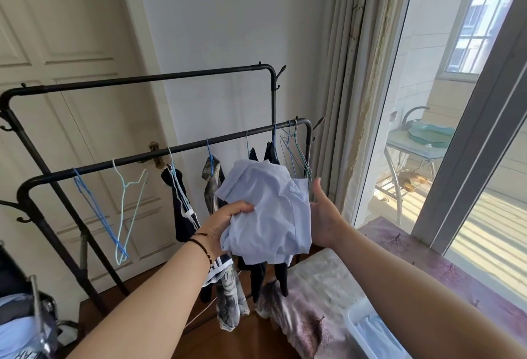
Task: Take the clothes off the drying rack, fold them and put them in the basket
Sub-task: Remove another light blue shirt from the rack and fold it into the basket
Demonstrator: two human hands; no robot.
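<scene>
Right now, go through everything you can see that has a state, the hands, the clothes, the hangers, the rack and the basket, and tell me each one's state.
Left hand: gripping the light blue garment.
Right hand: open, palm against the garment's side.
Light blue garment: off the rack, bunched, not folded.
Dark clothes: hanging on hangers.
Patterned grey garment: hanging.
Blue and white hangers: bare, on the front rail.
Drying rack: back rail bare.
Basket: fabric inside.

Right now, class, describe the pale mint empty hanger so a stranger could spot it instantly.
Find the black drying rack and follow its lower front rail leftwards. Two bare hangers dangle there: the pale mint hanger hangs just right of the blue hanger, lighter than it and carrying no clothing.
</scene>
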